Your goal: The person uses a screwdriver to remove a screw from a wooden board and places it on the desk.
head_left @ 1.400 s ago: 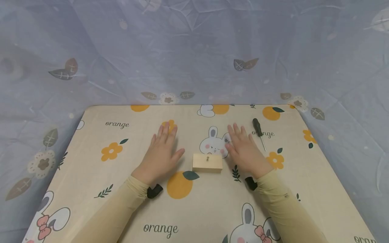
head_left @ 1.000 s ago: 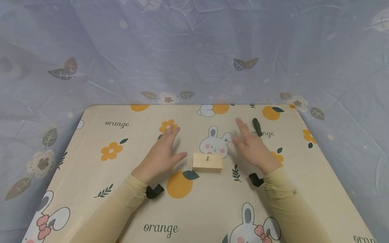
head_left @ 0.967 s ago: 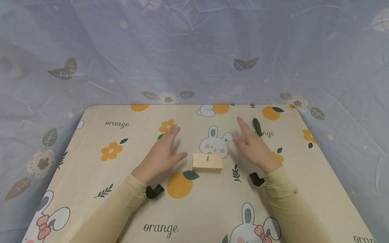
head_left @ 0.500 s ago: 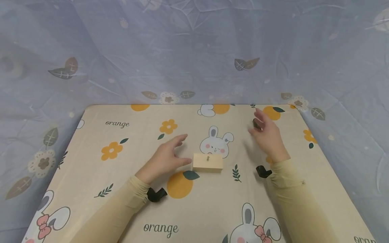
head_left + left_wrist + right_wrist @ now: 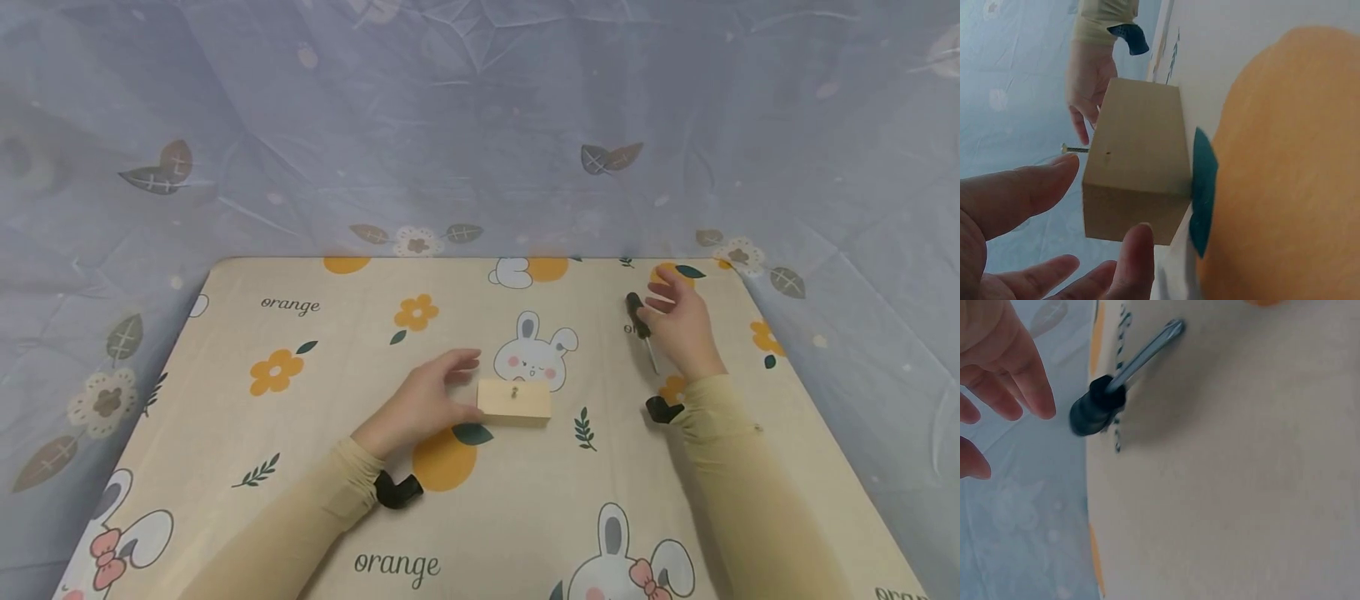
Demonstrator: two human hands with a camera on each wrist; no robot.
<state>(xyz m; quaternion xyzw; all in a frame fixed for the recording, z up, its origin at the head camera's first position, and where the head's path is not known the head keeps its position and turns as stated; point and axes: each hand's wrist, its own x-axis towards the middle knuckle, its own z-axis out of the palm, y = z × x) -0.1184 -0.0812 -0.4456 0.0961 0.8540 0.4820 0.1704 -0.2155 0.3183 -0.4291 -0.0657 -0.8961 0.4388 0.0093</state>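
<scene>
A pale wooden block lies mid-table, with a small screw standing out of its top. My left hand is at the block's left end, thumb and fingers spread apart. In the left wrist view the block sits between the fingertips without a clear grip, and the screw juts out near one fingertip. A dark-handled screwdriver lies at the back right. Just right of its handle hovers my right hand, fingers loosely bent. The right wrist view shows a gap between those fingers and the screwdriver.
A cream tablecloth printed with rabbits, oranges and flowers covers the table. Behind and at the sides hangs a blue-grey patterned cloth. Black wrist mounts show under both sleeves.
My left hand has slid right, from beside the block to its left end. The right hand has lifted and moved right, past the screwdriver's handle. Block and screwdriver lie where they were.
</scene>
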